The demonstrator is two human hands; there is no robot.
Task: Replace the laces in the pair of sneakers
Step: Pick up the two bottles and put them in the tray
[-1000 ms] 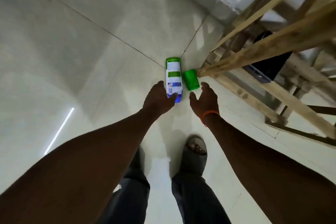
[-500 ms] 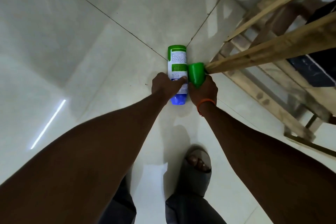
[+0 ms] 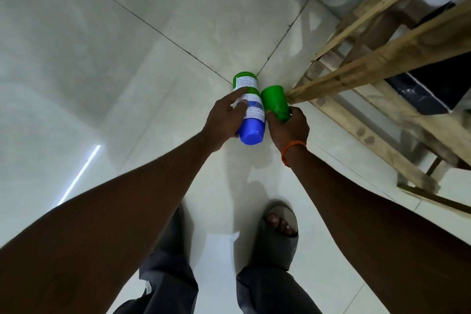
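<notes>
- Clearly, both hands are busy low over the floor (image 3: 127, 58), each one closed round its own thing, and they sit just beside each other.
- The left hand (image 3: 224, 120) wraps the bottle (image 3: 251, 132) round its middle, with one finger stretched along the label. I judge that this long grip keeps the round body from rolling.
- The right hand (image 3: 289, 127) clamps the narrow end of the green cup (image 3: 274, 102), so the wider end points away from the person, toward the wooden frame (image 3: 369, 69).
- The bottle and the cup touch side by side. I cannot tell whether the far end of the bottle rests on the floor.
- The sneakers and the laces are nowhere in view, so this step looks to me like clearing or fetching, not lacing.
- The bottle is a smooth plastic cylinder with a blue end, a white printed label and a green end.
- The cup is plain green plastic, tapered, with a matte look.
- The floor is of large pale tiles, glossy, with thin dark joints and a bright reflected streak.
- The frame is rough, unpainted timber, and a black object (image 3: 438, 89) lies inside it.
- An orange band (image 3: 293, 148) circles the right wrist, and a grey sandal (image 3: 277, 242) shows below.
</notes>
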